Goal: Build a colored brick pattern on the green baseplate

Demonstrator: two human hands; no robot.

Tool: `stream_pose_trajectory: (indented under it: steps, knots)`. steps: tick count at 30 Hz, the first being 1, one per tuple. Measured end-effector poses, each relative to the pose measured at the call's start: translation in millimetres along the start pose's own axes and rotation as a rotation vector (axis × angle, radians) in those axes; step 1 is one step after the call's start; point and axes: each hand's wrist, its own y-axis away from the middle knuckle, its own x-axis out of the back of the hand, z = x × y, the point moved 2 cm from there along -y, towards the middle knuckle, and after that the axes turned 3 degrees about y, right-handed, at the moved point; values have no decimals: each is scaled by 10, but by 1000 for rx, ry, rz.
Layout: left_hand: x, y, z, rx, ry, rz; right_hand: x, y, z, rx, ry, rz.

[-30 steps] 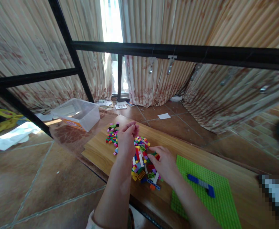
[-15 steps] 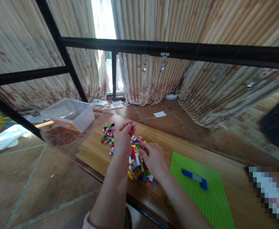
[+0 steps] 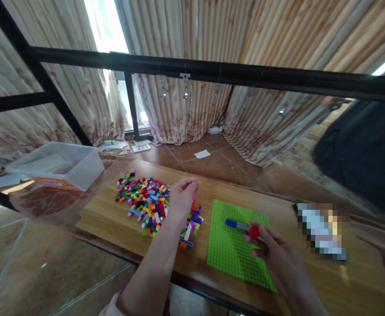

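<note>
My right hand pinches a red toy brick at the end of a row of blue and grey bricks. That row lies on a green studded baseplate. Whether the red brick touches the row I cannot tell. My left hand hovers by the right side of a pile of mixed toy bricks, its fingers curled together. What it holds, if anything, is hidden. My left forearm covers part of the pile.
The wooden board carries the pile and the baseplate. A clear plastic bin stands beyond its left end. To the right lies a blurred-out flat object. A black metal rail runs across behind, before striped curtains.
My right hand has left the pile and moved right to the baseplate with a red brick. My left hand stays closed, now at the pile's right side. The view has turned right.
</note>
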Motion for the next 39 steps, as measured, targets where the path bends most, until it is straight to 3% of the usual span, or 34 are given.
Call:
stream_pose_trajectory:
  steps: [5, 11, 16, 23, 26, 33, 39]
  knots:
    - [-261, 132, -291, -7, -163, -200, 217, -84, -76, -82, -165, -70]
    - [-106, 56, -303, -91, -362, -165, 178, -66, -87, -5, -47, -211]
    - [-7, 56, -330, -144, -567, -225, 201, -109, -94, 20, 66, -146]
    - [30, 43, -297, -183, -626, -270, 223, -120, -194, 150, 289, -20]
    - [-70, 173, -357, -198, -702, -375, 299, -155, -180, 139, 348, -34]
    - [-350, 788, -655, -190, -1057, -592, 455, -243, -6, 114, 479, -128]
    - [-365, 896, -757, -182, -1175, -651, 430, -311, 107, 180, 601, -165]
